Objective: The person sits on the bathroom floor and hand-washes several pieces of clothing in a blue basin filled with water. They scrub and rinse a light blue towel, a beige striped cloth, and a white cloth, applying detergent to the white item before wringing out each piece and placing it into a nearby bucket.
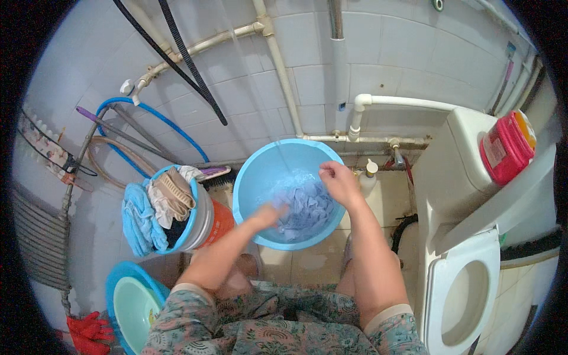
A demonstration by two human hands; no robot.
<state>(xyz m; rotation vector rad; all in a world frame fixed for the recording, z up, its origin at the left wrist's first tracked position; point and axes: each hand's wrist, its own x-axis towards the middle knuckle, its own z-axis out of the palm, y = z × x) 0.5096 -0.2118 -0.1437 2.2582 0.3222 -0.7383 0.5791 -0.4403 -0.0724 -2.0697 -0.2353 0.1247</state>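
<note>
A light blue plastic basin (245, 177) stands on the floor in front of me, with water running down into it. In the water lies a bunched blue-grey cloth (310, 207). My left hand (271, 215) is over the basin's left part, against the near side of the cloth. Motion blurs its fingers, so what they hold does not show. Near the basin's right rim, above the cloth, is my right hand (339, 182), with its fingers curled together. Whether anything is inside that closed hand is hidden.
Left of the basin, a bucket (204, 222) is heaped with clothes (168, 198); a brush (214, 172) lies behind it. Nested basins (112, 296) and red gloves (90, 332) are at lower left. A pump bottle (368, 177) and a toilet (435, 284) stand right. Black hoses (189, 74) hang ahead.
</note>
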